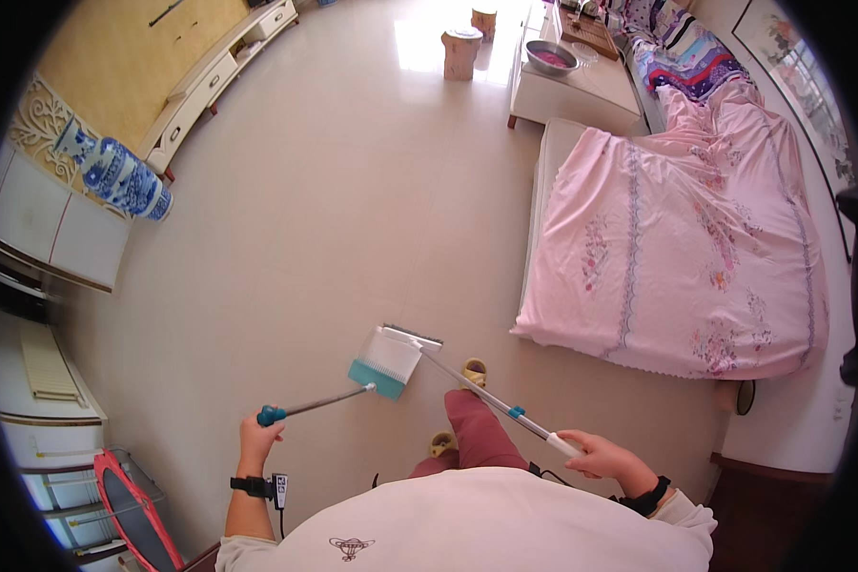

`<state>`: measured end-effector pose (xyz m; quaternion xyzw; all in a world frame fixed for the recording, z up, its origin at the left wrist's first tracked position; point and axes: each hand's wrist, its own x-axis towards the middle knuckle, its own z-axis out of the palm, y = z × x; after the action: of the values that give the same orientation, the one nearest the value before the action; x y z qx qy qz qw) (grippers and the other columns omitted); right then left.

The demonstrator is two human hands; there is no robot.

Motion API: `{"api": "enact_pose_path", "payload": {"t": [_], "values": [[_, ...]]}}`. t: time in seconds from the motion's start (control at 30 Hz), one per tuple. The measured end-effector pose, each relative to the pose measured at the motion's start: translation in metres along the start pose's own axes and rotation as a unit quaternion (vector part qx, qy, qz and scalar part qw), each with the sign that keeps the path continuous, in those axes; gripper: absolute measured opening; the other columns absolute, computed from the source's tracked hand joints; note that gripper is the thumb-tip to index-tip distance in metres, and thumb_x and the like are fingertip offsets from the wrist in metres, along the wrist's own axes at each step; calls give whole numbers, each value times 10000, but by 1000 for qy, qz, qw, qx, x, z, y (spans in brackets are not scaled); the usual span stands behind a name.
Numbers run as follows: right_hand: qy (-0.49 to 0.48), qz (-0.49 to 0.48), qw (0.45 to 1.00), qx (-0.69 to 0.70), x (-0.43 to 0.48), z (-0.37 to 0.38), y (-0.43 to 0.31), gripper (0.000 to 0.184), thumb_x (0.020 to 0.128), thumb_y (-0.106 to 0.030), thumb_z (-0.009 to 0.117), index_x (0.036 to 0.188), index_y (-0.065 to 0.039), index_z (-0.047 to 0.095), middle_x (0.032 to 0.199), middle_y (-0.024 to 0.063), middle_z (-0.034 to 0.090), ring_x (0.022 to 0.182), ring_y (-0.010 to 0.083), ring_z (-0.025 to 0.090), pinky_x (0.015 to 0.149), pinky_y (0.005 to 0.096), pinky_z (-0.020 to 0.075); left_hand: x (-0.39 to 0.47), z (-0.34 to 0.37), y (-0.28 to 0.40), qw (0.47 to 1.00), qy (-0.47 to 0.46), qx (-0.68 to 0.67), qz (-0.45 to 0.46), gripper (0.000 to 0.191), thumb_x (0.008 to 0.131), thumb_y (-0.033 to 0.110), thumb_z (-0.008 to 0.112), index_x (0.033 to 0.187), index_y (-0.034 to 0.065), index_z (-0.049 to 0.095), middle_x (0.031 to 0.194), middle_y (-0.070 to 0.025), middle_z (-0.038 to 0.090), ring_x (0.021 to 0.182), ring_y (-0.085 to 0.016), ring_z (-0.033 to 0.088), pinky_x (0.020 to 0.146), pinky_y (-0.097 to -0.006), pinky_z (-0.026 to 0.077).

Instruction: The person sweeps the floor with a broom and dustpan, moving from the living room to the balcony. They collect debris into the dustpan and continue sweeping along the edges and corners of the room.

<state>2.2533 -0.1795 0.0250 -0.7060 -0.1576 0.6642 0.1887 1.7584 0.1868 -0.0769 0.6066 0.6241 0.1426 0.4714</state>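
My left hand is closed around the teal grip of a long-handled dustpan, whose white and teal pan rests on the pale floor in front of my feet. In my right hand is the white grip end of a broom with a metal pole and a teal collar. The broom's white head with dark bristles lies across the far edge of the pan, at its mouth. Whether any dirt is in the pan, I cannot tell.
A sofa under a pink floral cover stands at right, beyond it a low cabinet with a metal basin. Wooden stumps stand ahead. At left are a blue-and-white vase and a long white cabinet.
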Motion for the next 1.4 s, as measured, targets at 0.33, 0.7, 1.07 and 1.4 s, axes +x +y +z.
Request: {"api": "enact_pose_path", "payload": {"t": [0.33,0.7,1.07,1.4], "values": [[51,-105,984,133,157,-153,-185,685,816,-21,619,1437,-79,337,618,22,482,409,111,453,349,276,337,140,7,148,983,119,-120,-76,336,716,35,665,1047,-13,640,752,-54,631,491,-141,576,452,-238,446],[153,-135,943,264,375,-334,-441,624,830,-26,616,1398,-81,366,621,17,477,420,105,440,357,279,342,400,22,340,983,140,-117,-16,315,752,45,663,1064,4,651,761,-34,621,512,-120,561,487,-230,463],[208,-61,871,440,531,-490,-638,161,896,-62,551,994,-124,440,655,-2,455,450,66,414,388,229,344,719,33,532,990,96,-99,-8,325,763,63,666,1084,18,651,748,-18,611,507,-117,549,497,-237,446],[90,-11,890,446,666,-584,-856,258,883,-8,531,1023,-150,367,705,32,451,467,102,434,390,253,355,939,57,692,985,127,-114,-14,289,757,43,658,1043,1,645,744,-29,610,497,-118,547,479,-234,440]]}}
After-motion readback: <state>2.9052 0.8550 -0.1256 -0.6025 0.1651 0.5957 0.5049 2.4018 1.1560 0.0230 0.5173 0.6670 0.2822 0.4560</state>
